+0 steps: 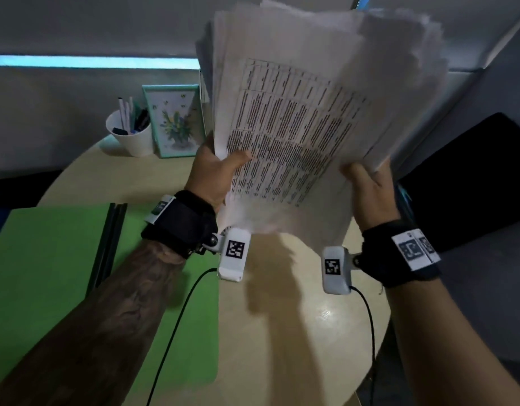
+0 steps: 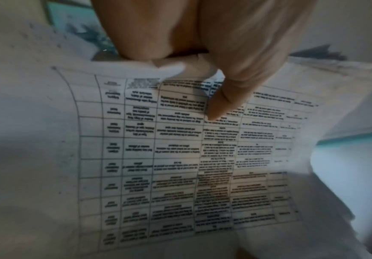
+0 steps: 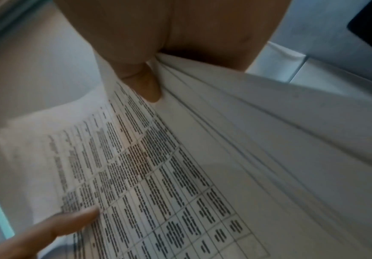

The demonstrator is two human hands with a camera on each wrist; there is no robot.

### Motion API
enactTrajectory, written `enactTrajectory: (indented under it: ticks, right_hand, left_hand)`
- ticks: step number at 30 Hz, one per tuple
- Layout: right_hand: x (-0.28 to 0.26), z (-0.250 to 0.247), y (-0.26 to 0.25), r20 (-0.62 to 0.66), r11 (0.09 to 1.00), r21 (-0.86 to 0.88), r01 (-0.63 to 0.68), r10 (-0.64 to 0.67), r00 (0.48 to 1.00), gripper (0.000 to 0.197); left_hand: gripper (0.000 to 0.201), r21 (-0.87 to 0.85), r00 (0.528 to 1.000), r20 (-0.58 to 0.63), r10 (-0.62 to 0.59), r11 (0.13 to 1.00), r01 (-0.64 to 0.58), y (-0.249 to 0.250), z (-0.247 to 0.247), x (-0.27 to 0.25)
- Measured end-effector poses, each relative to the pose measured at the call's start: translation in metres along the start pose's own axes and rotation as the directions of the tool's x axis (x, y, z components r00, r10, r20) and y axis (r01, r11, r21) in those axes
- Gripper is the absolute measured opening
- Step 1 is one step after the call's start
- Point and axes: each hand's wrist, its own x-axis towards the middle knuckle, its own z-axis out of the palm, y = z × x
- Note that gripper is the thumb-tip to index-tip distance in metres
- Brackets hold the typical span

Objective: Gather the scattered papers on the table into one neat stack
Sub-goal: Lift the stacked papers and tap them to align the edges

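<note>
While I hold the papers [image 1: 296, 118] raised in the upper centre of the frame, clear of the round surface [image 1: 296, 317], my left hand [image 1: 214, 171] pinches their left edge, thumb on the printed table. My right hand [image 1: 370, 194] grips the lower right edge, fingers [image 3: 145, 82] curled round the fanned sheets. A pen cup [image 1: 132, 133] and a framed picture [image 1: 176, 124] stand at centre left.

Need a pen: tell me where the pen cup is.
Head view, far left of the table: the white pen cup stands beside the framed flower picture, left of the raised papers.
</note>
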Motion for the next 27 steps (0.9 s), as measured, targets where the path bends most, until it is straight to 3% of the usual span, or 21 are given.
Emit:
enactTrajectory:
  ticks: [4,6,10,13,16,19,21,24,27]
  right_hand:
    - [-0.007,0.001,0.009,-0.124,0.994,0.08,0.077,-0.067,0.99,0.037]
    - [-0.017,0.002,0.025,-0.155,0.995,0.091,0.05,-0.035,0.987,0.037]
    - [-0.039,0.014,0.064,-0.092,0.998,0.017,-0.062,0.063,0.994,0.049]
    - [-0.035,0.016,0.065,-0.102,0.998,0.022,-0.063,0.065,0.993,0.048]
    - [-0.028,0.008,0.048,-0.095,0.999,0.048,0.02,-0.016,0.995,0.047]
    - [-0.025,0.003,0.033,-0.086,0.986,0.094,0.139,-0.131,0.988,0.056]
    - [-0.025,0.002,0.037,-0.089,0.982,0.118,0.148,-0.137,0.986,0.064]
    - [-0.031,0.005,0.056,-0.054,0.997,0.059,0.053,-0.05,0.997,0.063]
    - [-0.035,0.008,0.068,-0.029,0.999,-0.003,-0.044,0.043,0.999,0.049]
  left_hand:
    - [0.036,0.032,0.997,0.012,0.071,0.997,-0.071,-0.002,-0.01,-0.006]
    - [0.034,0.123,1.0,-0.001,0.019,0.992,-0.019,-0.019,-0.017,-0.014]
    - [0.033,0.283,0.997,-0.046,-0.067,0.956,0.077,-0.059,-0.02,-0.035]
    - [0.034,0.286,0.999,-0.029,-0.019,0.958,0.026,-0.059,-0.012,-0.029]
    - [0.036,0.272,0.997,-0.029,0.071,0.96,-0.061,-0.034,-0.005,-0.021]
    - [0.03,0.266,0.984,-0.017,0.176,0.95,-0.166,-0.013,-0.004,-0.018]
    - [0.031,0.29,0.978,-0.01,0.207,0.937,-0.195,-0.012,-0.006,-0.02]
    - [0.038,0.341,0.992,0.019,0.125,0.932,-0.124,-0.035,-0.01,-0.031]
    - [0.045,0.393,0.998,0.05,0.041,0.918,-0.058,-0.06,-0.014,-0.04]
